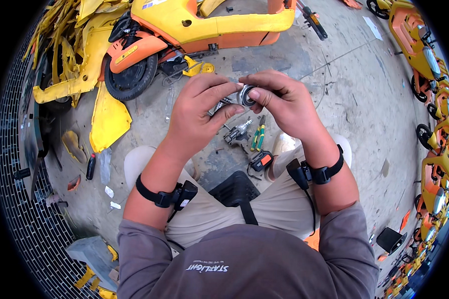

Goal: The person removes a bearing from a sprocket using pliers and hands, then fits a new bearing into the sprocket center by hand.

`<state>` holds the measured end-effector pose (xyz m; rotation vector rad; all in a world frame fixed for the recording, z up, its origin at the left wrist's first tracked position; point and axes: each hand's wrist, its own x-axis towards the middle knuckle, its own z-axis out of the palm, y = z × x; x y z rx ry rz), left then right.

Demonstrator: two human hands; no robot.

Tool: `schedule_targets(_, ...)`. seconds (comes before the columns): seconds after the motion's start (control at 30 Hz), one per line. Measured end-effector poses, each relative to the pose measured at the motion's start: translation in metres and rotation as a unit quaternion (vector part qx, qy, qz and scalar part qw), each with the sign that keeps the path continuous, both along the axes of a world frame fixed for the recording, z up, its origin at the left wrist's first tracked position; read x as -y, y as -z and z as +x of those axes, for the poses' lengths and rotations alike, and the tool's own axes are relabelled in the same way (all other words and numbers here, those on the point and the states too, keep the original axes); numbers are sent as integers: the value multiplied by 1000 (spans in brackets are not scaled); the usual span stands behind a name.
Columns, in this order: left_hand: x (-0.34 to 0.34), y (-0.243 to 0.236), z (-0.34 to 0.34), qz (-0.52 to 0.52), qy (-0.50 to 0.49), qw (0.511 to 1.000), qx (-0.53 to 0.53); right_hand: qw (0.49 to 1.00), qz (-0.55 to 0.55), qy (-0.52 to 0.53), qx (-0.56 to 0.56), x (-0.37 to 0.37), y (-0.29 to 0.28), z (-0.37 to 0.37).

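Note:
In front of me, above the floor, both my hands are closed on a small silvery metal part. My right hand pinches a round ring that looks like a ball bearing, its thumb on the dark inner face. My left hand grips the metal part beside the ring; a ridged silver piece shows between its thumb and fingers. My fingers cover much of both, so I cannot tell whether they are joined. Below my hands lie a metal mechanism and pliers with green and yellow handles.
A black and orange battery pack lies near my right foot. Ahead stands a yellow and orange scooter body with a black wheel. Yellow panels are piled at the left, near a dark bottle. Several scooters line the right.

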<state>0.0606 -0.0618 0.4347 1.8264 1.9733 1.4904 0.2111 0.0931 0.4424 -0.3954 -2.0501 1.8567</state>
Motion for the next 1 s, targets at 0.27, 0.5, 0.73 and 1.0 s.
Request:
schedule_targets(0.27, 1, 4, 0, 6, 20, 999, 42, 1000, 10, -14, -18, -4, 1, 2)
schedule_targets(0.5, 1, 4, 1, 14, 17, 999, 41, 998, 38, -41, -8, -3, 0, 2)
schedule_targets(0.73, 2, 2, -1, -1, 17, 1000, -12, 998, -34, -26, 40, -1, 0, 3)
schedule_targets(1.0, 1, -1, -2, -2, 34, 999, -27, 989, -146, -21, 28, 0, 3, 0)
